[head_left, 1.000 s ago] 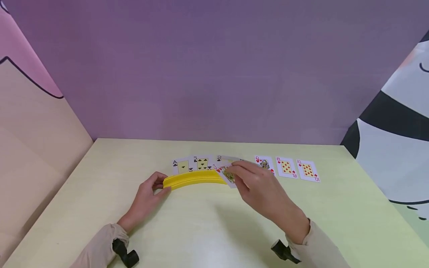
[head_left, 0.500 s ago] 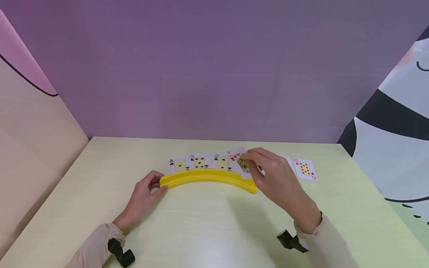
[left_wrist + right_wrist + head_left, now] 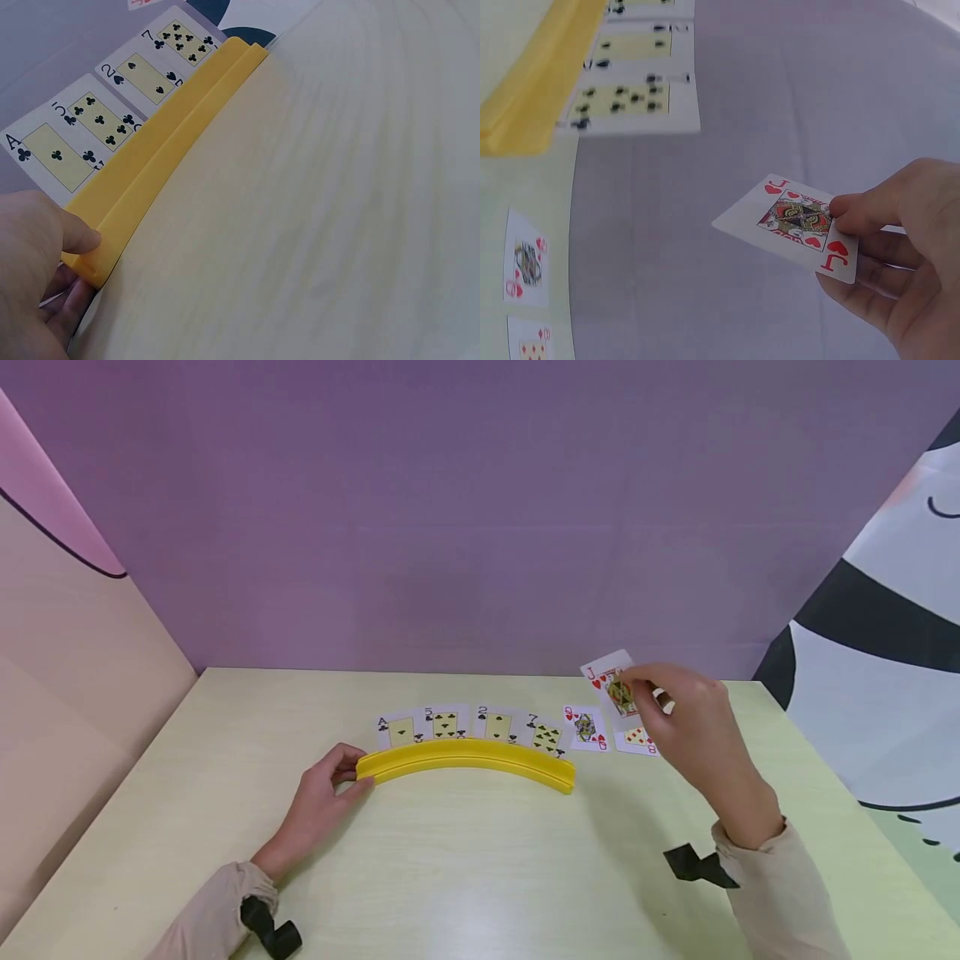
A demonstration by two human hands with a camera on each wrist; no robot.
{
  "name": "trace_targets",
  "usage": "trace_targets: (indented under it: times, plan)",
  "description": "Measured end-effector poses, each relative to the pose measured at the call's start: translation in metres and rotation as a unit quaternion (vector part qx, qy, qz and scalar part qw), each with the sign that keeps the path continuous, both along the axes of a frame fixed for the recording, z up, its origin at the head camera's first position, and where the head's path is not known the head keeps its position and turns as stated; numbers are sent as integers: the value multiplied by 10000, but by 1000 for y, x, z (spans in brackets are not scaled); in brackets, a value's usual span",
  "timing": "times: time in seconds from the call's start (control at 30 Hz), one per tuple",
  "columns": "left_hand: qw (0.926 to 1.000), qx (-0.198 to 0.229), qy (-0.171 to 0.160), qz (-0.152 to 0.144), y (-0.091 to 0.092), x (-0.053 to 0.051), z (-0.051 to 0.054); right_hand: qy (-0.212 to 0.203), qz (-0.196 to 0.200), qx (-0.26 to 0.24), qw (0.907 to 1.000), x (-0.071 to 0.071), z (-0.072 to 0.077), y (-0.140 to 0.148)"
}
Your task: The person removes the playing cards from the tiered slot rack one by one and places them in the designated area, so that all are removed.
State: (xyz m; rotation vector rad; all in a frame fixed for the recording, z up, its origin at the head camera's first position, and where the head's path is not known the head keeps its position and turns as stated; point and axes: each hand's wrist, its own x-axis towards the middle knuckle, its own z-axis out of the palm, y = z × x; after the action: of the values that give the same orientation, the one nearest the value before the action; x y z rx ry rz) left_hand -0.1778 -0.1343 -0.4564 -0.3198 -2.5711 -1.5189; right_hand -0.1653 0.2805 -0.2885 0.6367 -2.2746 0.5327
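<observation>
The left hand grips the left end of a curved yellow card holder, thumb on its front face in the left wrist view. Four cards stand in the holder: ace of clubs, five of clubs, two of spades and seven of clubs. Above the table, right of the holder, the right hand pinches the jack of hearts at one edge between thumb and fingers.
The queen of hearts lies on the table just right of the holder. Beside it the eight of diamonds is partly covered by the held jack. A purple backdrop rises behind the table.
The right hand has carried the jack of hearts from in front of the holder to the right and up, uncovering the seven and the queen. The left hand still holds the yellow holder's end.
</observation>
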Motion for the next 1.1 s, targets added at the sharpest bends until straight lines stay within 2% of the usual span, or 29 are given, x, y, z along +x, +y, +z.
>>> trace_targets:
  times: [0.4, 0.73, 1.1]
  plan:
    - [10000, 58, 4, -15, 1, -1, -1, -526, -762, -383, 9950, -9, 1, 41]
    - [10000, 47, 17, -3, 1, -1, -2, -743, -834, -545, 9923, -13, -1, 54]
    - [10000, 11, -37, 16, 2, -2, -1, -1045, -1171, -608, 9857, -14, -2, 65]
